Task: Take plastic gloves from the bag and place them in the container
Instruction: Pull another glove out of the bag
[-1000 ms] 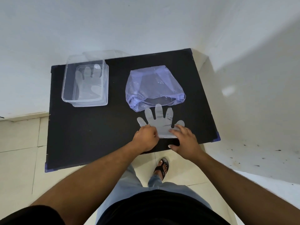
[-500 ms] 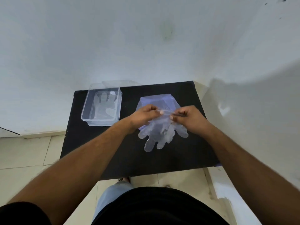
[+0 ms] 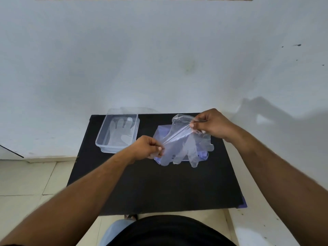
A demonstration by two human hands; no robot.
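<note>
A clear plastic glove [image 3: 184, 148] hangs stretched in the air between my two hands, its fingers pointing down. My left hand [image 3: 148, 150] pinches its cuff at the lower left. My right hand [image 3: 211, 126] pinches the cuff higher up at the right. Behind the glove lies the bluish plastic bag [image 3: 203, 154] on the black table [image 3: 159, 189], mostly hidden. The clear rectangular container [image 3: 101, 139] stands at the table's back left with a clear glove [image 3: 120, 132] lying flat inside it.
A white wall rises right behind the table. Tiled floor shows to the left and white floor to the right. The container's clear lid [image 3: 140, 110] lies behind it against the wall.
Both hands picked the glove up off the table's front edge and raised it over the bag. They have since pulled apart, stretching the cuff, right hand higher.
</note>
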